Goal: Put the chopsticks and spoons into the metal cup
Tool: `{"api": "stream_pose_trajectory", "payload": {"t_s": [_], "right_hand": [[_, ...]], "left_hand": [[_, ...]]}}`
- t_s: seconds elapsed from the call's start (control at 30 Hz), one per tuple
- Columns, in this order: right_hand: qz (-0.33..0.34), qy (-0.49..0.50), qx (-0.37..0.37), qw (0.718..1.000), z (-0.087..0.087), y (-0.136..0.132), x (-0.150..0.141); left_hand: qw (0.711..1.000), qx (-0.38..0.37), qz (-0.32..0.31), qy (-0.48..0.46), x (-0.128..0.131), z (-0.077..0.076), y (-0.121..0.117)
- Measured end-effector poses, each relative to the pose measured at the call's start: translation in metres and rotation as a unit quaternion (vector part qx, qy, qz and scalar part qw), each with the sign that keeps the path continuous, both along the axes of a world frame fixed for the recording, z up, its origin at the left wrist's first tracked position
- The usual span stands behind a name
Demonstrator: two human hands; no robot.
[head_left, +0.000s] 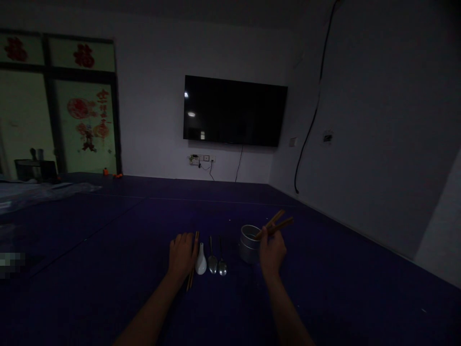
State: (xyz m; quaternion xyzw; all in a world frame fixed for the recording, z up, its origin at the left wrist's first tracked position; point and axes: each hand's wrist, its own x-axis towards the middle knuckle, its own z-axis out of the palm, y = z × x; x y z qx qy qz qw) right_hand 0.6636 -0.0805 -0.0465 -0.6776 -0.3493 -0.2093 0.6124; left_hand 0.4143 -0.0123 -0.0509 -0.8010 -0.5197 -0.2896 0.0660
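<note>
Lighting: dim. Lg. TV (235,110), dark screen, on rear wall (151,105), upper ctr. of frame; outlets (206,158) below. Glass door (83,122), red decals, upper L. Loose black cable (312,122), R wall (378,144). Surface (137,226): dk. blue, lower frame.

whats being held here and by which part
The right hand holds wooden chopsticks partway along, nearer their ends at the metal cup. The left hand is at another pair; whether it grips them can't be told.

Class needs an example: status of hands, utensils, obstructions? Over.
Left hand at resting chopsticks, white spoon close beside. Right hand gripping raised chopsticks, tips at metal cup. Metal spoons between hands.
</note>
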Motion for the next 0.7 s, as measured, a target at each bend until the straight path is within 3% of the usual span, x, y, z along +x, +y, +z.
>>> {"api": "stream_pose_trajectory", "payload": {"t_s": [0.37, 0.7], "right_hand": [[-0.007, 0.005, 0.004, 1.000, -0.0017, 0.0065, 0.0058], [0.030, 0.006, 0.022, 0.999, 0.0042, 0.0076, 0.0068]], "left_hand": [[1.000, -0.005, -0.001, 0.007, -0.0001, -0.0012, 0.0024], [1.000, 0.000, -0.003, 0.011, -0.0006, -0.0020, 0.0023]]}}
